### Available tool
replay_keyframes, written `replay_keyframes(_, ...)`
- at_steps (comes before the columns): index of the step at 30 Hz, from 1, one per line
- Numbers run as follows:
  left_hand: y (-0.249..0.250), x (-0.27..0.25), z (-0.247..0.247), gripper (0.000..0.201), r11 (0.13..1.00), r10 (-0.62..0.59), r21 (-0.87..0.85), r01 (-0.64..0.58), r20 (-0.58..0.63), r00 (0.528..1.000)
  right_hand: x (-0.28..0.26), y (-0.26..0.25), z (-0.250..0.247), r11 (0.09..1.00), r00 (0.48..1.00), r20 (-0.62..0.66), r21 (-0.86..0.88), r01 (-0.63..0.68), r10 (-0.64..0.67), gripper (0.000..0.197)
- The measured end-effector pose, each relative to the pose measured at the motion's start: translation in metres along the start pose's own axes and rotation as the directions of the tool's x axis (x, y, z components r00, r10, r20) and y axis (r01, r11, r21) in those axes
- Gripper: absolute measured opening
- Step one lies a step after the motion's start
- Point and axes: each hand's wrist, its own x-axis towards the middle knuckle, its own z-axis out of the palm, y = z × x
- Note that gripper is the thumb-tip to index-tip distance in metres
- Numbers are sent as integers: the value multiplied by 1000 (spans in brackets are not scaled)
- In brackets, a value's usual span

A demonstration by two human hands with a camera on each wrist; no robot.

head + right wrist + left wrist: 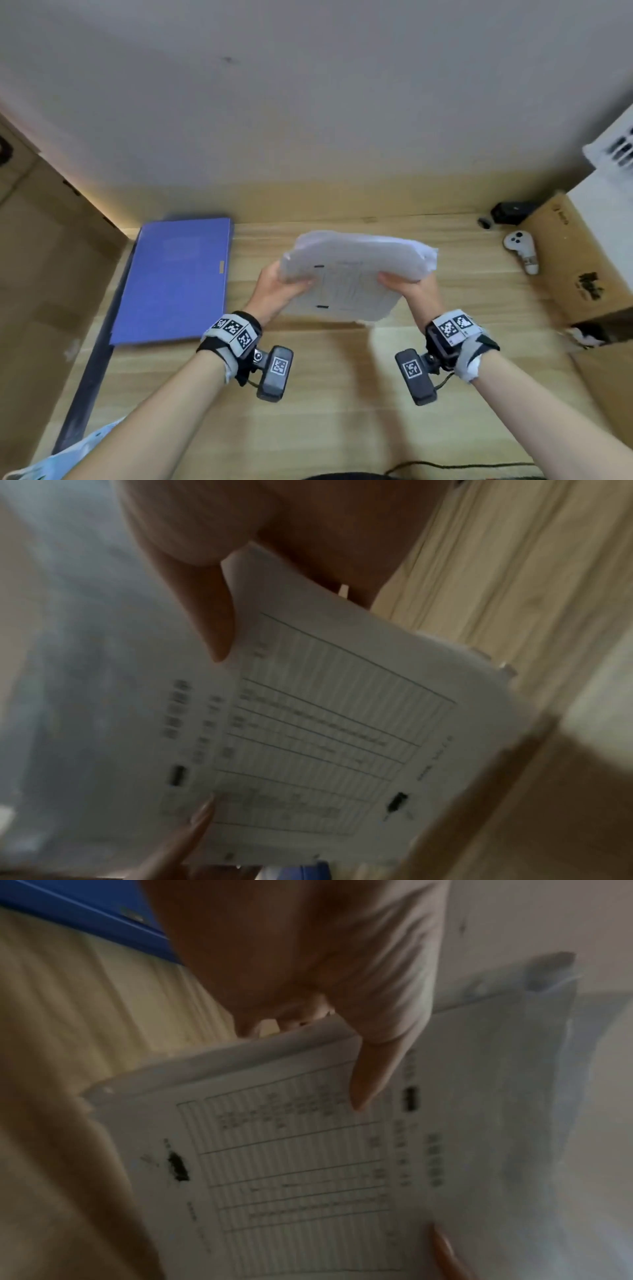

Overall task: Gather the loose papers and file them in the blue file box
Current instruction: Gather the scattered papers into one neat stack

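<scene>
A thick stack of white papers (352, 270) with a printed table on the top sheet is held above the middle of the wooden desk. My left hand (279, 293) grips its left edge and my right hand (409, 287) grips its right edge, thumbs on top. In the left wrist view the thumb presses on the stack of papers (294, 1164); the right wrist view shows the same grip on the stack of papers (325, 737). The blue file box (174, 281) lies flat and closed at the desk's left, apart from my hands.
A cardboard box (579, 270) stands at the right, with a white controller (522, 250) and a small black device (510, 212) beside it. A dark rail (92, 359) runs along the desk's left edge. A black cable (455, 466) lies near the front edge.
</scene>
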Motion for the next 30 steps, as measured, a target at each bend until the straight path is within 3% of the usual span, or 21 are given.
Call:
replay_keyframes(5, -20, -8, 22, 37, 998, -31, -61, 29, -30, 999, -15, 16, -7, 995, 996, -17, -48, -91, 91, 24)
replay_keyframes(13, -19, -13, 31, 31, 983, -53, -173, 52, 0, 999, -10, 6, -14, 997, 997, 4, 20, -72, 71, 22)
replay_keyframes(16, -26, -18, 41, 31, 991, -79, -104, 81, 27, 997, -18, 19, -18, 994, 993, 53, -38, -103, 105, 35)
replay_keyframes(20, -16, -16, 55, 37, 991, -40, -126, 41, 11, 999, -16, 15, -23, 997, 997, 16, 4, -75, 75, 40)
replay_keyframes(24, -17, -12, 61, 35, 997, -42, -60, 43, 33, 999, -12, 20, -40, 995, 994, 44, -19, -103, 103, 39)
replay_keyframes(27, -30, -12, 71, 38, 993, -121, -15, 121, 9, 993, -13, 30, -48, 988, 987, 77, -77, -136, 142, 34)
replay_keyframes(30, -38, -7, 82, 35, 986, -161, -37, 161, 3, 987, -7, 33, -57, 986, 987, 24, -60, -158, 160, 27)
